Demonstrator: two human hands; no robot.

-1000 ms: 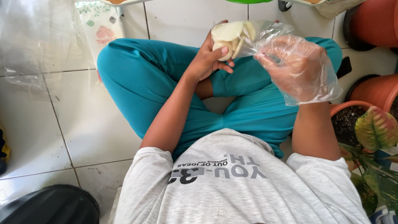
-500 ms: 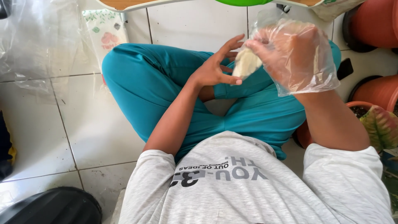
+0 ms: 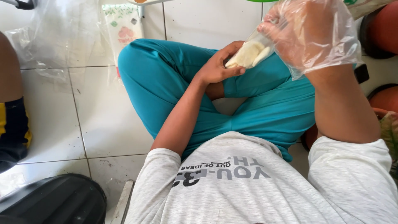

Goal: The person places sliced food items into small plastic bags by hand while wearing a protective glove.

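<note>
— Two hands are seen, are they held together or apart?

— Close together, joined by one thing. The left hand (image 3: 217, 66) is bare and its fingers are curled against the near end of a pale, cream-coloured piece of food (image 3: 248, 54). The right hand (image 3: 306, 31) is covered by a loose clear plastic glove (image 3: 331, 49), and its fingers are closed on the far end of the same piece. Whether a thin film is also wrapped round the piece cannot be told.

— Where is the piece of food held?

— It is held in the air above the lap, between the two hands, tilted so that its far end is higher. Below it the teal trousers (image 3: 174, 83) of crossed legs are seen.

— What is found around the hands?

— Near the bottom of the view a grey shirt (image 3: 248, 182) with dark print is worn. A white tiled floor (image 3: 62, 112) is laid out to the left. On it, far left, a crumpled clear plastic bag (image 3: 54, 41) is lying, and just beside it a flat packet with a flower pattern (image 3: 124, 29) is propped. At the right edge terracotta pots (image 3: 383, 29) are set, one far and one nearer, with a leaf at the nearer one. A black rounded object (image 3: 49, 203) is seen at the near left corner, and part of another person's leg (image 3: 10, 95) is shown at the left edge.
</note>
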